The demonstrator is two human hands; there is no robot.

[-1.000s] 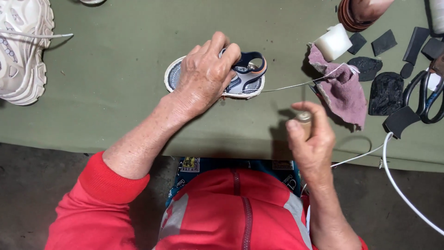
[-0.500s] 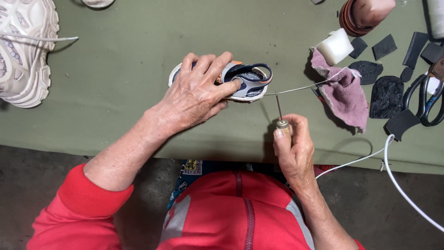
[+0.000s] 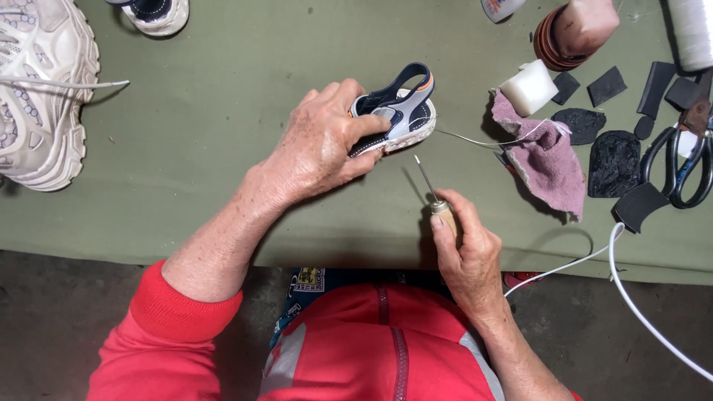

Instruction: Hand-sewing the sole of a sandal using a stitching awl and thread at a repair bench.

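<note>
— What do we record for the left hand (image 3: 319, 148)?

— We find its fingers (image 3: 369, 125) closed around a small sandal (image 3: 397, 111), grey and navy with an orange-edged strap. The sandal is tilted on its side, strap upward, near the middle of the green worktop (image 3: 200, 126).

— And the right hand (image 3: 466, 256)?

— We note its fingers wrapped tight around the wooden handle of an awl (image 3: 434, 194). The metal point aims up toward the sandal but stands apart from it. The hand sits at the near edge of the worktop.

— Any thread?

— We see a thin thread (image 3: 475, 141) running from the sandal's right side to a pink rag (image 3: 546, 160). Whether it is fixed to the sole we cannot tell.

— What lies about?

— A white block (image 3: 529, 87) touches the rag's upper edge. Black rubber scraps (image 3: 613, 163) lie to the right of it, with black-handled scissors (image 3: 679, 167) beside them. A white cord (image 3: 639, 304) trails off the near right edge. A large white sneaker (image 3: 41, 89) rests at the far left, well apart from the hands, and a second shoe (image 3: 152, 13) shows partly at the top edge.

— Clothing?

— Red sleeves (image 3: 167, 327) and a red jacket.
</note>
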